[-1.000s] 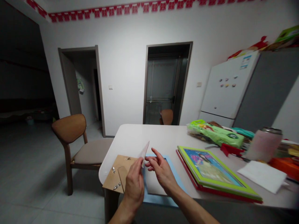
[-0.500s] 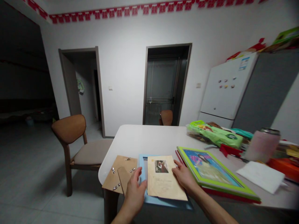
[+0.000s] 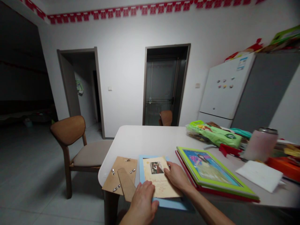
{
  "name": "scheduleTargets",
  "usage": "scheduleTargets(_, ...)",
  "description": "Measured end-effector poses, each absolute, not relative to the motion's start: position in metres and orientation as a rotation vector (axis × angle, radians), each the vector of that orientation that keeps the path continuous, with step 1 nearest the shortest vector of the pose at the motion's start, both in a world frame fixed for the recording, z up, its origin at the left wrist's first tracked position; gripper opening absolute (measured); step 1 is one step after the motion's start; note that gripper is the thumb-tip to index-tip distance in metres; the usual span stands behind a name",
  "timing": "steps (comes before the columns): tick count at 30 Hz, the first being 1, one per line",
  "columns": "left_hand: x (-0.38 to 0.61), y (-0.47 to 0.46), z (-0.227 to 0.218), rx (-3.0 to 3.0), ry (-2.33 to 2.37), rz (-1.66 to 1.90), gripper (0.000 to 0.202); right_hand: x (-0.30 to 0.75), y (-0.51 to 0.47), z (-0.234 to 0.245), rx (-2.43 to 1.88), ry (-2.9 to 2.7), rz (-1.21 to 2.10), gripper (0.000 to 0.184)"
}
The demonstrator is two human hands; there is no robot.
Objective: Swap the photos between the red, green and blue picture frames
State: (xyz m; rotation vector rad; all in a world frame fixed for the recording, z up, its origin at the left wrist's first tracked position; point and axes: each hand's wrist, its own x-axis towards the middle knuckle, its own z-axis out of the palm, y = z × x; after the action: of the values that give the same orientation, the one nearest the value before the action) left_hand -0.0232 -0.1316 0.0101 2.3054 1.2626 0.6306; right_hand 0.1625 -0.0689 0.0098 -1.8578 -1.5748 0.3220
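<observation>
A cream paper sheet with a small photo (image 3: pixel 157 176) lies inside a light blue picture frame (image 3: pixel 141 165) at the near edge of the white table (image 3: pixel 150 137). My left hand (image 3: pixel 144 201) lies flat on the sheet's near left corner, fingers together. My right hand (image 3: pixel 176 177) presses flat on its right edge with fingers stretched out. A brown backing board with metal clips and a stand (image 3: pixel 119 178) lies just left of the frame.
Right of my hands lies a green picture frame (image 3: pixel 211 170) stacked on a red one. Farther right are a green packet (image 3: pixel 213 133), a pink cup (image 3: pixel 260 144) and a white cloth (image 3: pixel 259 175). A wooden chair (image 3: pixel 75 147) stands left of the table, a fridge (image 3: pixel 225 90) behind.
A second ago both hands held the sheet up edge-on above the frame. It has come down flat into the blue frame, and both hands now rest on it.
</observation>
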Motion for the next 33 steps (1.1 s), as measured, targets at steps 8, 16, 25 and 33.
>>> scheduleTargets(8, -0.062, -0.128, 0.014, 2.307, 1.214, 0.607, 0.064, 0.156, -0.078, 0.005, -1.888, -1.797, -0.048, 0.041)
scheduleTargets(16, -0.144, -0.092, -0.005, 2.304, 1.840, 0.496, 0.064, 0.046, -0.106, 0.016, -1.485, -2.130, 0.234, 0.041)
scheduleTargets(25, -0.134, -0.088, -0.002, 2.274, 1.769, 0.781, 0.054, 0.030, -0.100, 0.014, -1.466, -2.028, 0.337, 0.058)
scheduleTargets(33, -0.067, -0.105, 0.006, 2.314, 1.463, 0.947, 0.064, 0.114, -0.131, 0.031, -1.403, -1.919, 0.442, 0.059)
